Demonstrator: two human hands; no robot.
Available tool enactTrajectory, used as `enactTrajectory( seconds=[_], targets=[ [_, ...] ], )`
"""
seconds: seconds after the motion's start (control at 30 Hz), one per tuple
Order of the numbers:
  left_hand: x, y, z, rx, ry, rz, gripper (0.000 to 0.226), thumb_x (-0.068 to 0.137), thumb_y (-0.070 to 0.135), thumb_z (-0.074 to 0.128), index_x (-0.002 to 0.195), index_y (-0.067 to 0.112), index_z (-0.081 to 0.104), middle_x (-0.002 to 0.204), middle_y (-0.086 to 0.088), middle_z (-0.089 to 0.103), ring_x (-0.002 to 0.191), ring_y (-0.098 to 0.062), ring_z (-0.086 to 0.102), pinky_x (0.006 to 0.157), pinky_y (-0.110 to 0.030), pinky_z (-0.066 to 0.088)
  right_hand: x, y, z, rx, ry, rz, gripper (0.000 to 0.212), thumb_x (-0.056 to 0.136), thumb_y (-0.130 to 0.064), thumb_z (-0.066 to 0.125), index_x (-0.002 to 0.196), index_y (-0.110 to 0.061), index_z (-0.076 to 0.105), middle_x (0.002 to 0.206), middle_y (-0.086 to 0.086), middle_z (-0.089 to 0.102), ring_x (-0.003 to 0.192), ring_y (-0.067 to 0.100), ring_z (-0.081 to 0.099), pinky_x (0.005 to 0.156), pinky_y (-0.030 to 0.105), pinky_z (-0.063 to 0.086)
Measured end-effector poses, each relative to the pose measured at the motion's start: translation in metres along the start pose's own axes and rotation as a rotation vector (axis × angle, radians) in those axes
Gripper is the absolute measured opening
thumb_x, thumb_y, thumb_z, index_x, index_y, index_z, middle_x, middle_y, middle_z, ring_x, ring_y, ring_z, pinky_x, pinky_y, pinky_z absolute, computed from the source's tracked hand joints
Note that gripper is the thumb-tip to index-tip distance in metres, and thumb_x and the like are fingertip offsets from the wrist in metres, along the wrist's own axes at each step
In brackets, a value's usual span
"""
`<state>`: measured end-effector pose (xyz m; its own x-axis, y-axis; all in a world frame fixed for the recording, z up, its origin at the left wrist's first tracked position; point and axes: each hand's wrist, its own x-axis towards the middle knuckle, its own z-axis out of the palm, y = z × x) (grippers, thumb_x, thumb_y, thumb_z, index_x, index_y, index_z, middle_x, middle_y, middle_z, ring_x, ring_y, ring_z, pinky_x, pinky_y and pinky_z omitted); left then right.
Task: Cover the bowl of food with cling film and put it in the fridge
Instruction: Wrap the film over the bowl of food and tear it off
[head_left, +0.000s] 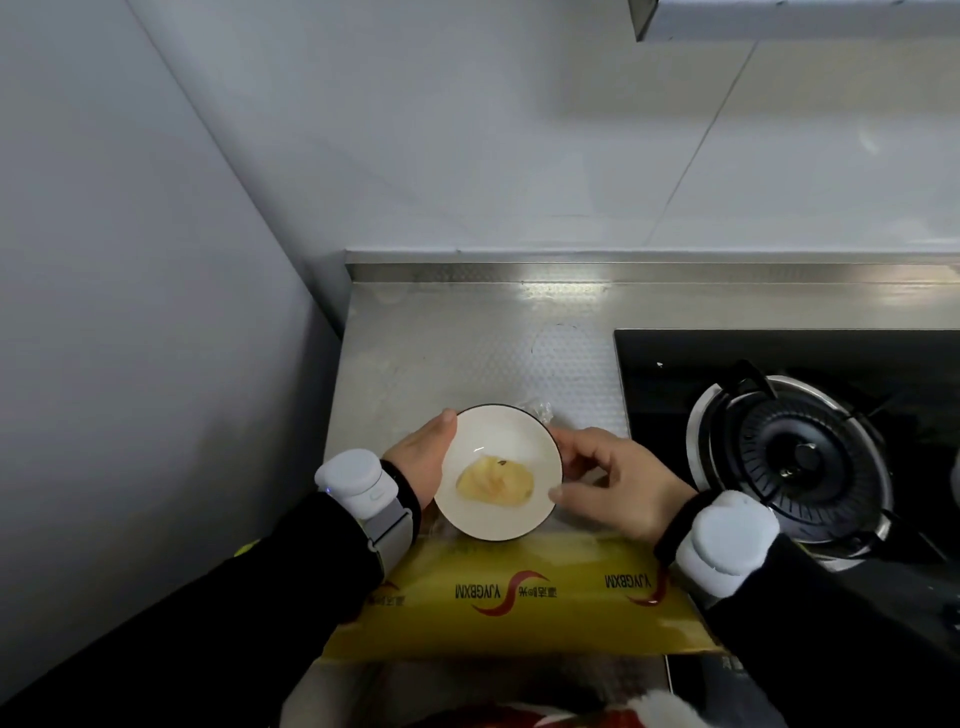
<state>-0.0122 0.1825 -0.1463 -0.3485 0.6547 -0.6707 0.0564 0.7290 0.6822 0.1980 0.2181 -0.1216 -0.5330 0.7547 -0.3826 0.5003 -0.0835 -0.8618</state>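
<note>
A white bowl (511, 441) with a dark rim holds a yellow lump of food (495, 485). It is on or just above the steel counter (441, 353). My left hand (423, 460) cups the bowl's left side. My right hand (618, 486) curls round its right side, thumb at the rim. Clear cling film (543, 410) shows crumpled at the bowl's far right edge; how much of the bowl it covers is unclear. The yellow cling film box (519, 597) lies just in front of the bowl, at the counter's near edge.
A black gas hob (675, 364) with a round burner (800, 457) lies right of the bowl. A grey wall (130, 312) stands close on the left. A tiled wall rises behind the counter. No fridge is in view.
</note>
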Motion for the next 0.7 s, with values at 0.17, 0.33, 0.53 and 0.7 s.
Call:
enactTrajectory(
  seconds=[0.17, 0.33, 0.53, 0.7],
  targets=[
    [0.0, 0.008, 0.002, 0.11, 0.052, -0.006, 0.048, 0.095, 0.047, 0.035, 0.128, 0.018, 0.054, 0.138, -0.009, 0.05, 0.122, -0.027, 0.047, 0.086, -0.023, 0.026, -0.006, -0.004, 0.002, -0.298, -0.154, -0.024, 0.096, 0.067, -0.033, 0.074, 0.129, -0.067, 0.01, 0.11, -0.005, 0.039, 0.104, 0.009, 0.045, 0.091, 0.021, 0.042],
    [0.003, 0.008, 0.001, 0.212, 0.042, -0.035, 0.051, 0.095, 0.049, 0.032, 0.125, 0.014, 0.054, 0.135, -0.013, 0.051, 0.112, -0.028, 0.048, 0.085, -0.025, 0.026, -0.006, -0.001, 0.001, -0.339, -0.238, -0.016, 0.108, 0.063, -0.041, 0.072, 0.138, -0.056, -0.005, 0.122, -0.007, 0.035, 0.12, 0.012, 0.036, 0.102, 0.031, 0.037],
    [0.008, 0.009, 0.0, 0.231, -0.001, -0.159, 0.055, 0.094, 0.052, 0.033, 0.114, 0.005, 0.054, 0.128, -0.016, 0.054, 0.114, -0.027, 0.05, 0.096, -0.029, 0.031, -0.004, -0.005, -0.001, -0.24, -0.286, -0.024, 0.104, 0.06, -0.039, 0.076, 0.128, -0.07, 0.004, 0.129, -0.006, 0.046, 0.112, 0.01, 0.048, 0.095, 0.027, 0.044],
    [0.01, 0.008, -0.001, 0.22, -0.026, -0.154, 0.059, 0.095, 0.048, 0.035, 0.124, -0.001, 0.051, 0.133, -0.018, 0.052, 0.124, -0.027, 0.047, 0.105, -0.03, 0.029, -0.005, -0.004, -0.005, -0.048, -0.34, -0.033, 0.088, 0.067, -0.025, 0.074, 0.128, -0.067, 0.025, 0.104, 0.0, 0.053, 0.101, 0.018, 0.055, 0.095, 0.043, 0.049]
  ],
)
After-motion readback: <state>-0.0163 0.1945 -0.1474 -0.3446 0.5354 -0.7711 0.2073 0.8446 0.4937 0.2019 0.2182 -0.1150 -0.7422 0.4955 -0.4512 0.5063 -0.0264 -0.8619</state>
